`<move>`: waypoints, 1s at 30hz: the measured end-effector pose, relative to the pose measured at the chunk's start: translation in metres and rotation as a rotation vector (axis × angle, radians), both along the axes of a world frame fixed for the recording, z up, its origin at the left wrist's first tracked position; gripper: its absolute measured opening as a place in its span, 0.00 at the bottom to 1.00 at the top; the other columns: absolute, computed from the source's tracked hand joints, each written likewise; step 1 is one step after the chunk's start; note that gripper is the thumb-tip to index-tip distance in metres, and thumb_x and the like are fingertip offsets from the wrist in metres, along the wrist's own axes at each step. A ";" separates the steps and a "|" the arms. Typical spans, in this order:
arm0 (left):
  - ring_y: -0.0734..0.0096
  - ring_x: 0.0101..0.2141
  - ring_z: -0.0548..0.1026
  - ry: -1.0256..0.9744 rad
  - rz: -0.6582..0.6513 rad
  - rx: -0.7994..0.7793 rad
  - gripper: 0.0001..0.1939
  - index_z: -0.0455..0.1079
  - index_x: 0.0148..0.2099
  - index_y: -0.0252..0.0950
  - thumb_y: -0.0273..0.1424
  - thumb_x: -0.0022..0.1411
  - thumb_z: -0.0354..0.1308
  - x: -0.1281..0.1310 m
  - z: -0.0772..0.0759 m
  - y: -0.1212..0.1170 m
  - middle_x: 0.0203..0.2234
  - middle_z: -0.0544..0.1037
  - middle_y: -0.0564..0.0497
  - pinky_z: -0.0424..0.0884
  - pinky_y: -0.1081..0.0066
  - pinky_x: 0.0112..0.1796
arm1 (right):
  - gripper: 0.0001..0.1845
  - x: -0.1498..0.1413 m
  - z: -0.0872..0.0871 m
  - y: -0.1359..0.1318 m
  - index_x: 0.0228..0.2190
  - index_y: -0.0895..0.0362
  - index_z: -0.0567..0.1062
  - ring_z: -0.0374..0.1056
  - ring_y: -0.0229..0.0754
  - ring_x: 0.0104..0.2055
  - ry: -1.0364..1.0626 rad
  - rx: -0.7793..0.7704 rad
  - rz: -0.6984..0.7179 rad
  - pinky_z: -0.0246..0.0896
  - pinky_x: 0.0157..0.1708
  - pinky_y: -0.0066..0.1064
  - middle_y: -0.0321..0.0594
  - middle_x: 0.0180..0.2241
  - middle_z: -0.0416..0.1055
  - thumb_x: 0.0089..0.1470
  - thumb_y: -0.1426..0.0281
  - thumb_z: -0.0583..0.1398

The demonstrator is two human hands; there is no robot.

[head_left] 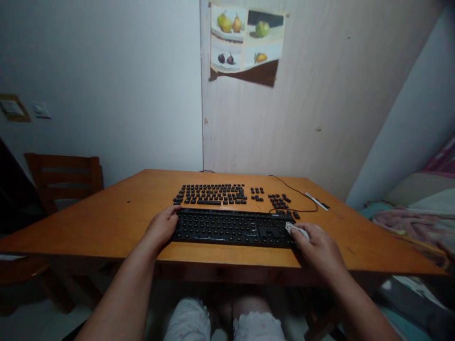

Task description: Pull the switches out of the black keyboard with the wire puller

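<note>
A black keyboard (pixel 232 228) with its keycaps taken off lies near the front edge of a wooden table (pixel 106 227). The removed keycaps (pixel 213 194) are laid out in rows just behind it. My left hand (pixel 161 227) grips the keyboard's left end, fingers curled over the edge. My right hand (pixel 318 248) is closed on a small white cloth or wipe (pixel 293 229) pressed against the keyboard's right end.
A black cable (pixel 302 196) loops at the back right beside a small white and black tool (pixel 318 202). A wooden chair (pixel 64 180) stands at the left. A bed with blankets (pixel 415 213) is on the right. A fruit poster (pixel 245 42) hangs on the wall.
</note>
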State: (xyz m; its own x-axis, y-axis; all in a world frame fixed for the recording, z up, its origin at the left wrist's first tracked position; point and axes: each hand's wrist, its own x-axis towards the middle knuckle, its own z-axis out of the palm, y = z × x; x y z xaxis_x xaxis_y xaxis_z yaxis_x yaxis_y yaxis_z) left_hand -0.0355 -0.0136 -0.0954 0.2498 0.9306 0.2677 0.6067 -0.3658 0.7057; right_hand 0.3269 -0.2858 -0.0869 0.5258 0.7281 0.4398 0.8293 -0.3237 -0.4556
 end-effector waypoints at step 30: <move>0.57 0.62 0.60 0.364 -0.401 0.440 0.39 0.57 0.65 0.34 0.55 0.61 0.47 0.079 0.051 -0.080 0.62 0.63 0.42 0.54 0.61 0.61 | 0.18 0.002 0.001 -0.004 0.34 0.55 0.75 0.69 0.44 0.32 0.230 0.174 0.060 0.59 0.32 0.31 0.39 0.30 0.74 0.57 0.55 0.54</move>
